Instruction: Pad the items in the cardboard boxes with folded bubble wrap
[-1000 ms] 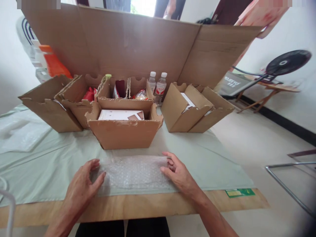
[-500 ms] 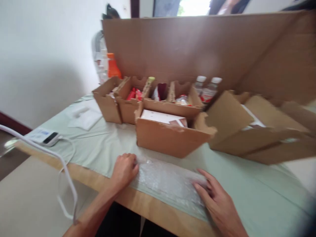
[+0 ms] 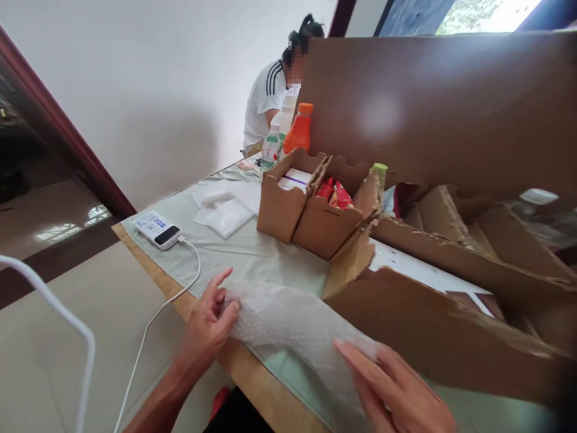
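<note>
A strip of clear bubble wrap (image 3: 288,316) spans the space between my two hands above the front edge of the cloth-covered table. My left hand (image 3: 210,316) pinches its left end between thumb and fingers, the index finger sticking out. Toward the other end, my right hand (image 3: 396,385) grips the wrap, the fingers on top of it and partly blurred. Just behind the wrap stands a long open cardboard box (image 3: 433,325) with a white carton (image 3: 406,264) inside.
Cardboard bins (image 3: 279,210) hold packets (image 3: 336,195). An orange bottle (image 3: 298,129) and a clear bottle (image 3: 271,147) stand behind. White plastic bags (image 3: 225,210) and a white device (image 3: 157,230) on a cable (image 3: 153,325) lie left. Beyond a tall cardboard panel (image 3: 433,108) sits another person (image 3: 265,99).
The view has swung left, showing more wall and the other person. The bubble wrap, flat on the table before, is now lifted and bent. My left index finger has stretched out.
</note>
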